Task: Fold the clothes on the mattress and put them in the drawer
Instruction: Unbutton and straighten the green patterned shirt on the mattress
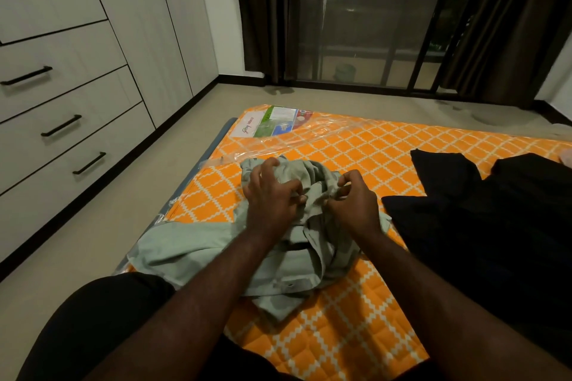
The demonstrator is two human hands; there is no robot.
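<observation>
On the mattress point(356, 334), both hands gripping crumpled green shirt point(198, 244)

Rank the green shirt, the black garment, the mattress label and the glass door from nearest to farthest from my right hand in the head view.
1. Green shirt: held in the right hand grip.
2. Black garment: just to its right on the mattress.
3. Mattress label: far corner, ahead-left.
4. Glass door: farthest, beyond the mattress.

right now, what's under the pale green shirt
The pale green shirt lies crumpled on the orange mattress, which shows beside it. The left hand and right hand grip its top. Anything beneath the bunched folds is hidden.
</observation>
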